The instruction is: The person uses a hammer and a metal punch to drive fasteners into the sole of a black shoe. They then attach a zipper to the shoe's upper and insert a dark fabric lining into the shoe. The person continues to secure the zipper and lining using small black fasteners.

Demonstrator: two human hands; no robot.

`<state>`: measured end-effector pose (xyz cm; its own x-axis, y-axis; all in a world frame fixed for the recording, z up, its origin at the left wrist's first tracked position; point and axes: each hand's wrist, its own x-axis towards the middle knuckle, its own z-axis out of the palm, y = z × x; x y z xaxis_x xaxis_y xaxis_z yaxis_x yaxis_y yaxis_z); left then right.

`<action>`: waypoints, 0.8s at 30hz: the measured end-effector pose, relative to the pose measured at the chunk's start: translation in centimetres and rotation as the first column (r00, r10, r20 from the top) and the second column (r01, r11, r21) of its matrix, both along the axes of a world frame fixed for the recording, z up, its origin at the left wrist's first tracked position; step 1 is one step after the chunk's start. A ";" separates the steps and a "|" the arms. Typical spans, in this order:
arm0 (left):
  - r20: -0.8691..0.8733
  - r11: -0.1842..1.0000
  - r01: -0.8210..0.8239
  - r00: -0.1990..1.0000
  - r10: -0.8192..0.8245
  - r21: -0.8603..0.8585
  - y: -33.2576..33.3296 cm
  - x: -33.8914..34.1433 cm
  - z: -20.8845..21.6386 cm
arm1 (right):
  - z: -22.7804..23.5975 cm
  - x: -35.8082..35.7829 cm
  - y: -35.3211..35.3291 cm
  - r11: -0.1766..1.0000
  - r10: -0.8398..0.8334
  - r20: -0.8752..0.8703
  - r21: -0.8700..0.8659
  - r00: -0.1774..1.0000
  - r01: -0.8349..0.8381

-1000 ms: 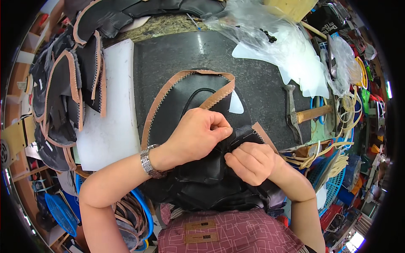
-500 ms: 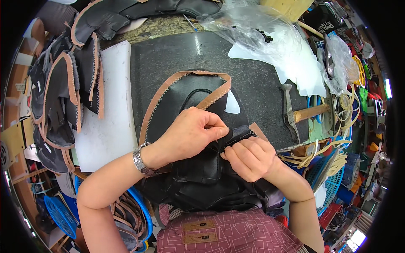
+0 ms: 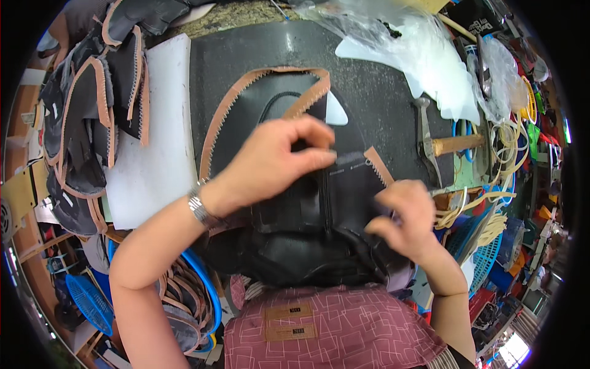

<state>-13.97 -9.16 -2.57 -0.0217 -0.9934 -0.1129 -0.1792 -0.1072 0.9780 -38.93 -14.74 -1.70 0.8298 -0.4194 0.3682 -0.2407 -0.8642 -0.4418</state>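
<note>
A black leather shoe upper with a tan, zigzag-stitched edge strip lies across a dark slab, its lower part bunched against my apron. Above its middle is my left hand, fingers curved and thumb apart from them, with nothing visible in between. My right hand hovers by the upper's right flap, blurred, thumb and fingers spread around empty space. That flap lies flattened out, with a short tan strip along its outer edge. A small white plastic piece shows beside the folded strip.
The dark slab borders a white board on the left, beside heaped black uppers. A hammer lies at the slab's right, below white plastic sheets. Blue baskets stand lower down on both sides.
Both hands have let go of the upper's right flap and moved apart, the right one outward. The flap, bunched between my fingers before, now lies flat. The view has shifted slightly.
</note>
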 end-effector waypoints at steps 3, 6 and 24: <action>0.085 0.955 -0.226 0.966 0.246 -0.192 -0.5 2.4 1.6 | -0.7 -5.1 1.1 0.873 -0.390 -0.150 0.254 0.908 0.417; 0.542 0.934 -0.273 0.761 0.357 -0.232 0.0 5.8 1.6 | -0.6 -7.4 2.7 0.625 -0.427 -0.386 0.527 0.818 0.576; 0.056 0.484 -0.825 0.491 0.870 -0.292 2.4 32.3 13.8 | 10.6 27.4 -21.5 0.895 0.036 0.137 0.437 0.990 -0.093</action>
